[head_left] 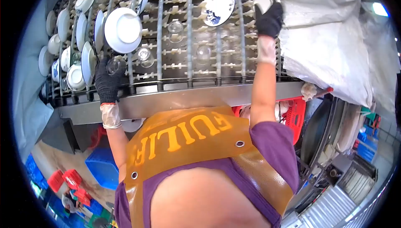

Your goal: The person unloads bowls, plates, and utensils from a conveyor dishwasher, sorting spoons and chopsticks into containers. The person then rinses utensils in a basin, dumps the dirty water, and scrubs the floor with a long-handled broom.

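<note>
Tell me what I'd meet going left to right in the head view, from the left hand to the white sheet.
Left hand, clear glass, second clear glass, blue-patterned dish, right hand, white sheet.

- A white light glares beyond the right edge of the conveyor.
- Along the near edge, the steel ledge gleams.
- My right hand blurs slightly.
- My view bends, with black corners.
</note>
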Demonstrator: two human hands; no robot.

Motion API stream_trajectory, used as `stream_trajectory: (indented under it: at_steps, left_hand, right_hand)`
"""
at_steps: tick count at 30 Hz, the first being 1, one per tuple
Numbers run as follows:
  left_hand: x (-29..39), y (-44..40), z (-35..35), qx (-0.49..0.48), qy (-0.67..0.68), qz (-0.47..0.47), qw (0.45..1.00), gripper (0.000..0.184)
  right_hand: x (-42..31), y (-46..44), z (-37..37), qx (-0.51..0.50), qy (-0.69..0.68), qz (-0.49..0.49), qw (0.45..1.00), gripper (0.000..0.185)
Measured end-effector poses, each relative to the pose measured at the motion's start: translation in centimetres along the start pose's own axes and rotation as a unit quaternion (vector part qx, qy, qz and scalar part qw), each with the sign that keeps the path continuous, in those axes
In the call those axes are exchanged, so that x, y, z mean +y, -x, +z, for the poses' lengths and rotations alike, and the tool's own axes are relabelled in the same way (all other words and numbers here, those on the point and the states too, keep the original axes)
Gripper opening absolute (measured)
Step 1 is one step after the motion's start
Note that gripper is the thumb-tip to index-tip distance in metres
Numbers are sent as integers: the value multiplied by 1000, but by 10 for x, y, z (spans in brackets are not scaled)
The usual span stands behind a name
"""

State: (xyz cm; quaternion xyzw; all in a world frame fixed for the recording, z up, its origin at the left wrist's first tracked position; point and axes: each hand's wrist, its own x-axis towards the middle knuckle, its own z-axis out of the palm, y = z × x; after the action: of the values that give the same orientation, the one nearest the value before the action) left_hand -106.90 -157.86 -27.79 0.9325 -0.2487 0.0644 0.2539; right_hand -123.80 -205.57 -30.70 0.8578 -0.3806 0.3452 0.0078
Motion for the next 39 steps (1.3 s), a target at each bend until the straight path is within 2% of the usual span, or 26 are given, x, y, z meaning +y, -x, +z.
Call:
stream_trajectory:
  at_steps: [1, 3, 5, 6, 7, 9, 11, 12, 14, 15, 17, 18, 19, 20, 23, 24, 26, 27, 28, 29, 31, 32, 33, 35, 37, 39]
  left_hand:
    - [11, -5, 2, -56, 22, -54, 997, 50]
    - [13, -11, 8, -104, 46, -103, 988, 54]
    - [-3, -5, 11, -51, 14, -71, 996, 51]
    - [7, 0, -3, -2, 58, -34, 998, 47]
    - [32, 3, -18, 21, 136, -98, 986, 46]
    - [3, 9, -22, 71, 151, -83, 982, 49]
    - [23, 6, -33, 53, 93, -92, 990, 49]
    - [19, 5, -26, 14, 26, -64, 997, 49]
    - [-3, 2, -1, -43, -15, 0, 999, 52]
    - [1, -1, 8, -95, -13, -80, 992, 56]
    - [-5, -1, 16, -107, -13, -71, 992, 58]
    - [-18, 0, 23, -43, -30, 17, 998, 55]
    - [-25, -3, 16, -140, 106, -83, 981, 50]
    - [-71, -10, 25, -143, 117, -117, 976, 44]
    - [-8, 4, 6, -108, 172, -141, 969, 46]
    - [1, 7, 5, -92, 179, -151, 968, 47]
    - [-27, -6, 6, -9, 84, -89, 992, 50]
    - [-33, -19, 10, 121, 168, 193, 959, 49]
    - [-13, -23, 12, 111, 172, 204, 957, 49]
    - [20, -22, 10, 105, 215, 185, 953, 49]
    - [87, -8, 7, 101, 294, 131, 941, 48]
    - [105, -3, 6, 101, 326, 103, 934, 48]
    - [99, -14, 16, 78, 293, 212, 929, 47]
    - [117, -18, 26, -3, 303, 183, 935, 46]
    - [131, -21, 41, -24, 293, 261, 920, 44]
    - [162, 8, 38, -29, 205, 290, 934, 35]
  right_hand:
    - [23, -17, 10, 58, 92, 15, 994, 79]
    - [80, -47, 52, -135, 16, 197, 971, 78]
    - [117, -71, 83, -299, -24, 115, 947, 68]
    - [91, -69, 57, -206, -3, 11, 979, 58]
    - [68, -68, 34, -176, -81, 2, 981, 52]
    - [40, -63, 14, -111, -79, -104, 985, 38]
    - [10, -56, -9, -111, 26, -306, 945, 28]
    - [18, -40, 15, -55, -156, -355, 920, 19]
    - [16, -10, 66, -26, 2, -455, 890, 11]
    - [11, 4, 62, 21, -123, -459, 880, 8]
    - [2, 24, 30, -62, 155, -373, 913, 12]
    - [12, 31, 25, -26, -49, -361, 931, 13]
    - [16, 48, 12, 40, -121, -296, 947, 17]
    - [21, 65, -16, 44, -146, -233, 960, 19]
    - [70, 127, -79, 125, -149, -41, 980, 21]
    - [104, 158, -86, 114, -34, 35, 992, 21]
    - [164, 215, -120, 126, 76, 168, 975, 20]
    - [202, 255, -122, 160, 62, 267, 948, 22]
    - [221, 280, -136, 164, 92, 351, 917, 35]
    - [239, 300, -149, 78, 152, 418, 892, 62]
    - [274, 336, -150, -117, 132, 509, 842, 90]
    - [269, 334, -155, -246, 144, 516, 808, 100]
    - [257, 339, -151, -299, 211, 474, 801, 96]
    - [256, 341, -147, -369, 162, 479, 780, 81]
    - [261, 355, -133, -288, 125, 500, 807, 50]
    - [295, 406, -97, -152, 174, 449, 863, 42]
